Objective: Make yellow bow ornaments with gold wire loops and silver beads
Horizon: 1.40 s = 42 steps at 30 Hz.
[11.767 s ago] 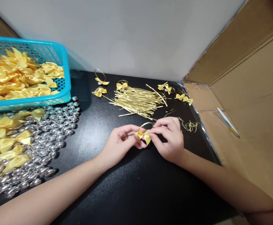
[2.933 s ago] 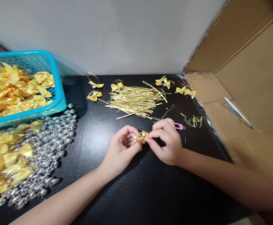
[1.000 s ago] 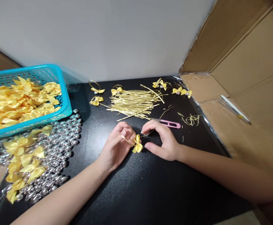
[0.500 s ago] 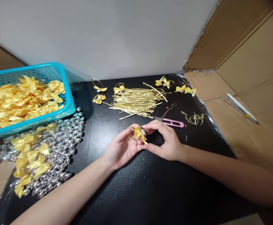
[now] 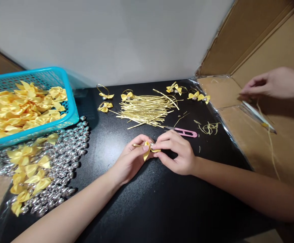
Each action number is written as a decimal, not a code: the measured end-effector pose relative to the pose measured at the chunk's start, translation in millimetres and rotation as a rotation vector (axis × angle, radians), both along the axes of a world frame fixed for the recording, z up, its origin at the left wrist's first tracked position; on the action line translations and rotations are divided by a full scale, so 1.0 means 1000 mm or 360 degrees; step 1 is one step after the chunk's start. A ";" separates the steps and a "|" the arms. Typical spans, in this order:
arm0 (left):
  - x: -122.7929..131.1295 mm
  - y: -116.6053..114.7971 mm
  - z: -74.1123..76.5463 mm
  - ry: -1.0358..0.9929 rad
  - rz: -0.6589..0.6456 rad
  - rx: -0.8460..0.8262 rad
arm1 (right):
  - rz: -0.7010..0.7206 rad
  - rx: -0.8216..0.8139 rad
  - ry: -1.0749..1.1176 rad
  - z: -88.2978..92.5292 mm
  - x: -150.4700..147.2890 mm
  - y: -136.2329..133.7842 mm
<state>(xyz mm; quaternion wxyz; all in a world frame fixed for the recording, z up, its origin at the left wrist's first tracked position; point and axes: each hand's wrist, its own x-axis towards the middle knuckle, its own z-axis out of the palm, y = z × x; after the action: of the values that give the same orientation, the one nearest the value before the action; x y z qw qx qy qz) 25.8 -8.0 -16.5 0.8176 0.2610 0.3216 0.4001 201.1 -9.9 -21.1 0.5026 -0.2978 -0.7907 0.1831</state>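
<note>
Between my two hands is a yellow ribbon bow (image 5: 146, 155) with a silver bead and a loop of gold tie. My left hand (image 5: 134, 158) pinches the bow, thumb across its front. The fingertips of my right hand (image 5: 176, 152) close on the bow's other side by the bead, partly hiding it. Just beyond my hands lie a pile of gold twist ties (image 5: 147, 109) and pink thread snips (image 5: 187, 132). Several finished-looking bows with beads and loops, such as one bow (image 5: 106, 107), lie around the pile.
A blue basket (image 5: 72, 108) full of yellow bows stands at the left. Silver beads (image 5: 68, 162) and loose bows (image 5: 38, 180) spread before it. Tie scraps (image 5: 209, 128) lie at the right. Another person's hand (image 5: 270, 84) holds thread over cardboard, near a white pen-like tool (image 5: 258, 116).
My left thumb has come over the bow, and the bow has turned in my fingers. Another person's hand with a strand has come in at the right.
</note>
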 end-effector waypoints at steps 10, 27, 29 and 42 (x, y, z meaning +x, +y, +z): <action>-0.005 -0.006 -0.008 0.0633 0.0237 0.0806 | -0.0073 -0.0376 -0.0027 -0.005 0.000 0.000; -0.006 -0.005 -0.013 0.0735 0.0425 0.0784 | -0.0017 -0.0709 0.0237 -0.011 -0.002 0.003; -0.007 -0.005 -0.016 0.0760 0.0551 0.0923 | -0.0045 -0.0722 0.0284 -0.012 -0.002 0.003; -0.006 -0.010 -0.005 0.1431 0.0297 0.1219 | -0.0115 -0.0155 -0.0053 -0.001 0.001 0.000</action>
<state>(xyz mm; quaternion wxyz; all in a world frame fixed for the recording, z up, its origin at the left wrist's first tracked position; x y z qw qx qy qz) 19.7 -18.5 -21.4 0.4104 0.6516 0.4904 0.4080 201.7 -10.2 -22.5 0.4806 -0.3533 -0.7778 0.1982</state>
